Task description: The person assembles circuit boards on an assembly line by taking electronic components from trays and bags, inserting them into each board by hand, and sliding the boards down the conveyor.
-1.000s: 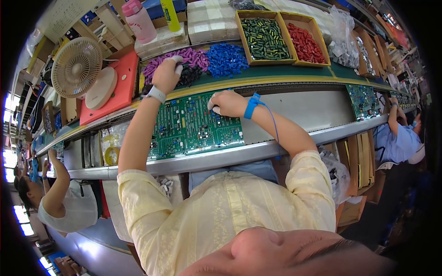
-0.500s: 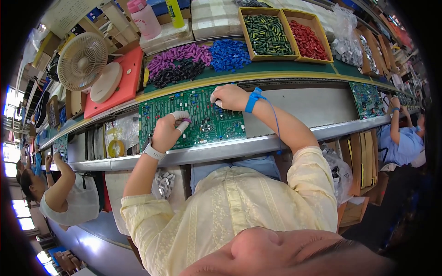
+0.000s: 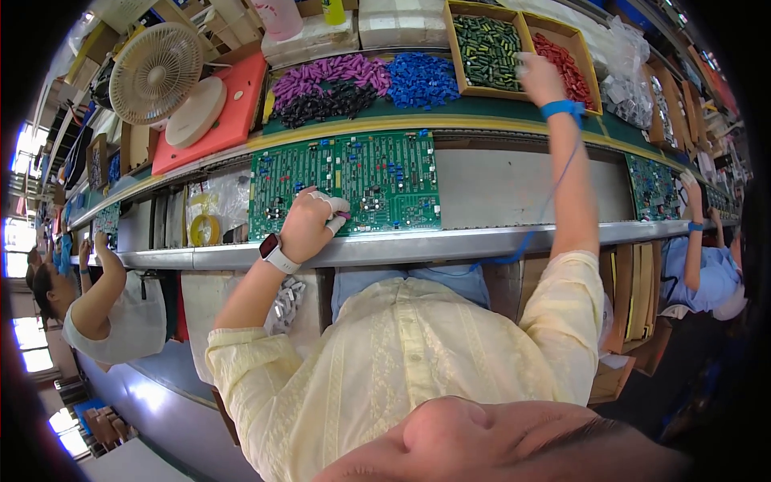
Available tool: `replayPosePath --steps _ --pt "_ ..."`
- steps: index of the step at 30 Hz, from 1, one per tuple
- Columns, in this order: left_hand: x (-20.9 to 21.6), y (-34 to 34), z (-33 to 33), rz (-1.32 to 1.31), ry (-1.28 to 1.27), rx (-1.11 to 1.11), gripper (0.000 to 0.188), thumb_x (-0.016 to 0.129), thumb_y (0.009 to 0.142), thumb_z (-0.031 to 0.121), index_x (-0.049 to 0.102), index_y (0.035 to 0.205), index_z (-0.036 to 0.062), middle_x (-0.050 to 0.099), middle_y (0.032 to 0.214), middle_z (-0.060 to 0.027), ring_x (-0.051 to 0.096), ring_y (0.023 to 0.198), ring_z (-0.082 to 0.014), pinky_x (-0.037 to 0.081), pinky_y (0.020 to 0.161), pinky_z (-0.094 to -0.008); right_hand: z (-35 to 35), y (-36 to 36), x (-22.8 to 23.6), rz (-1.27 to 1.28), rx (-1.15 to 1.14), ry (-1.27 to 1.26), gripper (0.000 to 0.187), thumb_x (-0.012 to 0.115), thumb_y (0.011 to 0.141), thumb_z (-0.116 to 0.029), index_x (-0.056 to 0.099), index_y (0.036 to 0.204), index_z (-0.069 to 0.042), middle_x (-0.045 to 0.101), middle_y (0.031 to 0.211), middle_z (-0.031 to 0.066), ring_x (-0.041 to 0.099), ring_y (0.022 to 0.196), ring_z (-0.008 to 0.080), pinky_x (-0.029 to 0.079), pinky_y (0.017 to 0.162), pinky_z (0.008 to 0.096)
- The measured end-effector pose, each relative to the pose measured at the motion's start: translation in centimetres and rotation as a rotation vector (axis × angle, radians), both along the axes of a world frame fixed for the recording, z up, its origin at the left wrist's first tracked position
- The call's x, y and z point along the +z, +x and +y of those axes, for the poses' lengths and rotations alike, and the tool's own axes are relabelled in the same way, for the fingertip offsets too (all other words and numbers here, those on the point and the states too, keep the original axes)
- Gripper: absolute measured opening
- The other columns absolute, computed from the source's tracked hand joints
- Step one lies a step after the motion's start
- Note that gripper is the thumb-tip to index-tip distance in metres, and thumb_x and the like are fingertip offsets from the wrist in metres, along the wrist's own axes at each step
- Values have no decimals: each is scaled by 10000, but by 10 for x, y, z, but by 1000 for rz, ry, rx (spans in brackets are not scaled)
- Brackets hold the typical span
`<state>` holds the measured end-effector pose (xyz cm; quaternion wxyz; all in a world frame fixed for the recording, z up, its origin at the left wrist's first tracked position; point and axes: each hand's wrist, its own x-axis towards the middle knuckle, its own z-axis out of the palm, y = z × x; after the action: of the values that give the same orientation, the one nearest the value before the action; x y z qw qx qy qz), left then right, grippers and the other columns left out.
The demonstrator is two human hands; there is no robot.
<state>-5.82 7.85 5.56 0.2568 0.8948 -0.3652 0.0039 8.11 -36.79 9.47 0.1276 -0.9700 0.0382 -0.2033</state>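
With white-covered fingers (image 3: 338, 205) of the left hand (image 3: 307, 225), pinching a small purple plastic piece (image 3: 344, 215) between tips and thumb, over the near side of a flat green rectangular circuit board (image 3: 414, 173). Can't tell if touching the board or just above. Probably held by the tips like that to keep a tiny part in sight and the palm off the components. Reaching well forward with the right hand (image 3: 541, 79), blue strap (image 3: 562, 108) and cord on the wrist (presumably for static), to the divider side of an open yellow-edged cardboard box (image 3: 491, 94) of dark green cylindrical parts (image 3: 486, 52), right next to loose red parts (image 3: 573, 72). Way too blurry to say whether spread, together or clamped on anything over there. Beyond the board, heaped by colour: purple plastic parts (image 3: 353, 72), black plastic parts (image 3: 329, 103), blue plastic parts (image 3: 423, 80), likely sorted for quick grabbing. As for position, purple piece right at the left fingertips, board underneath and stretching away to both sides, set along a silver metal rail (image 3: 385, 248), likely for easy reach. Well apart from the right fingers, though.
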Motion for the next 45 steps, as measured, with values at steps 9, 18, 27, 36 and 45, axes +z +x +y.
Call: replayPosePath --steps 9,18,27,36,45 --pt "-6 -4 -1 66 117 -32 123 650 714 110 640 837 106 569 722 -92 545 776 -275 327 947 -469 -149 26 -52 449 -410 -71 401 513 829 -196 492 1220 -110 507 1207 201 490 1106 359 426 903 438" --pt "-9 -3 -1 33 78 -118 126 662 694 90 644 815 122 580 722 -41 543 784 -238 351 933 -459 -147 30 -62 311 -407 -141 290 494 824 -122 548 1108 -97 550 1098 199 544 1009 348 455 854 437" --pt "-15 1 -2 2 23 -184 91 638 691 95 651 779 116 615 739 -57 556 793 -247 377 918 -429 -108 -1 -33 -129 -360 4 235 544 799 -164 625 1013 -110 573 1032 197 555 951 366 452 830 423" --pt "14 12 -8 166 -42 -247 247 663 695 116 621 936 85 603 931 -97 545 899 -282 402 870 -378 84 -142 -17 285 610 673 223 585 744 1 567 962 -44 556 854 58 560 767 145 471 696 274" --pt "11 64 -60 186 -488 -98 274 669 734 107 607 991 34 608 912 -102 569 759 -207 464 685 -305 156 -185 -25 421 649 171 236 612 713 -61 595 948 -68 561 848 114 572 711 249 472 650 335"
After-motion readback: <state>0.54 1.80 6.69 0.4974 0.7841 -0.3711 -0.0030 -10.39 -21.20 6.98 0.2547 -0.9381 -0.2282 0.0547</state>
